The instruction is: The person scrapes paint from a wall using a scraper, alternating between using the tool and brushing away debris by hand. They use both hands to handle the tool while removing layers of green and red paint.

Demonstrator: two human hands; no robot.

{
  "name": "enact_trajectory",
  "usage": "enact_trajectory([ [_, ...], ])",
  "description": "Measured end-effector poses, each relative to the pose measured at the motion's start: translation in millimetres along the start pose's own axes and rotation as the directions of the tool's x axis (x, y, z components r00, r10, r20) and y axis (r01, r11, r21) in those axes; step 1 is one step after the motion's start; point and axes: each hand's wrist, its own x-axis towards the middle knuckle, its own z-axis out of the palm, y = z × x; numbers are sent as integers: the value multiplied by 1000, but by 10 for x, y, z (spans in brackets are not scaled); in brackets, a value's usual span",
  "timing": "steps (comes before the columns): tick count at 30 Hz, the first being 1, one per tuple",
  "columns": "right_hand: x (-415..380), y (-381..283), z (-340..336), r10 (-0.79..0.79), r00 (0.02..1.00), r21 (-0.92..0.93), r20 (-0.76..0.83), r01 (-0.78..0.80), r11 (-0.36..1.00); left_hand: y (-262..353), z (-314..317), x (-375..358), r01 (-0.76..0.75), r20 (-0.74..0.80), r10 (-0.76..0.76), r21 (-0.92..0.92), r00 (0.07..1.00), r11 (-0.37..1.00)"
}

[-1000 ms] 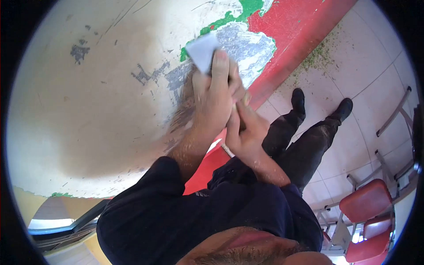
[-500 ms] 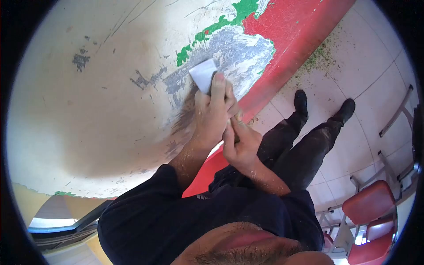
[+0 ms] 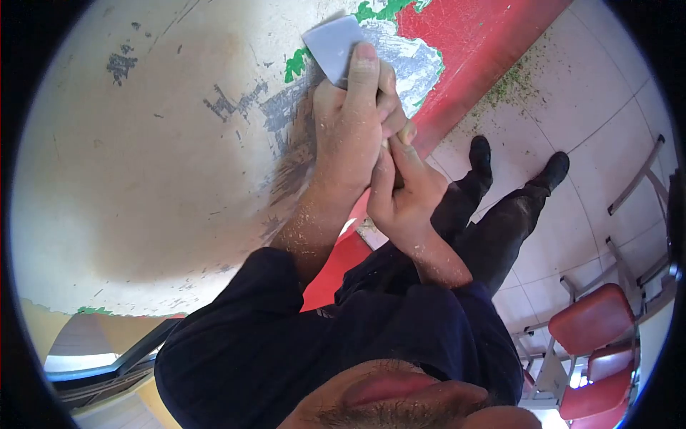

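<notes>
A scraper with a broad, pale grey blade rests against a curved painted surface. My left hand is closed round it close to the blade, with the thumb stretched along the blade's base. Just behind, my right hand is closed at the rear end of the scraper, touching the left hand. The handle is mostly hidden by my fingers. Around the blade lie a grey and white scraped patch, torn green paint and a red painted band. Pale flakes cling to my forearms.
Green and pale paint crumbs are scattered on the tiled floor beside the red edge. My legs and dark shoes are on the right. Red-seated chairs with metal frames stand at the lower right.
Both hands and the scraper have slid forward, up the painted surface, and the blade now covers part of the grey patch. My grip looks the same.
</notes>
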Motion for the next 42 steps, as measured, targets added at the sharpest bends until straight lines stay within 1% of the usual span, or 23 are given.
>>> enact_trajectory([
  [1,-58,23,-3,14,1000,11,9,-14,1000,-50,-57,11,-24,12,23,18,1000,1000],
  [4,-251,35,-71,57,996,20,66,-58,998,-247,-164,-129,63,-17,-63,-19,998,998],
  [5,-281,43,-39,45,998,10,39,-46,999,-250,-175,-144,77,-23,-78,-10,997,997],
  [8,-148,147,17,8,999,-28,49,-7,1000,-148,-105,-30,-4,-65,7,52,998,999],
  [11,-244,120,62,-79,997,-3,-24,79,997,-168,-204,-93,15,-18,-14,77,1000,997],
  [14,-259,96,33,-44,999,-51,9,44,998,-269,-222,-88,38,-40,-35,73,999,997],
  [17,-59,43,46,7,1000,-22,13,-7,1000,-69,-59,-17,-65,-28,67,72,997,995],
  [20,-260,119,34,-24,999,13,25,24,1000,-188,-210,-87,-17,-34,20,76,999,997],
  [23,-373,130,7,-22,999,30,31,21,999,-334,-283,-194,107,-85,-103,39,991,994],
  [26,-135,128,-24,53,992,41,113,-58,998,-135,-108,-65,-39,-77,43,50,996,998],
  [27,-127,138,-28,57,988,82,146,-70,994,-78,-58,-41,-69,-112,75,61,991,996],
  [29,-115,162,-40,67,978,165,199,-101,981,-191,-161,-124,-53,-127,60,54,990,997],
  [30,-182,163,-50,101,973,171,206,-137,976,-239,-211,-158,-42,-127,49,54,991,998],
  [32,-367,162,-69,169,959,175,226,-211,962,-273,-251,-161,-5,-144,13,54,989,999],
  [33,-331,153,-62,126,971,120,201,-152,981,-299,-273,-204,27,-169,-19,47,985,999],
  [34,-308,115,-82,168,960,110,223,-197,974,-302,-263,-225,30,-182,-24,30,983,999],
  [36,-170,124,-125,206,945,93,255,-236,967,-273,-166,-115,-9,-187,7,-12,982,1000],
  [37,-242,79,-85,275,933,124,232,-309,943,-265,-195,-137,-11,-176,13,9,984,1000],
  [40,-317,12,-74,214,962,113,170,-235,965,-252,-238,-223,74,-175,-68,27,982,997],
  [41,-268,51,1,181,971,115,156,-200,973,-255,-290,-167,-12,-143,24,82,989,997],
  [42,-286,50,43,221,963,135,156,-242,961,-253,-309,-165,-13,-147,26,89,989,996],
])
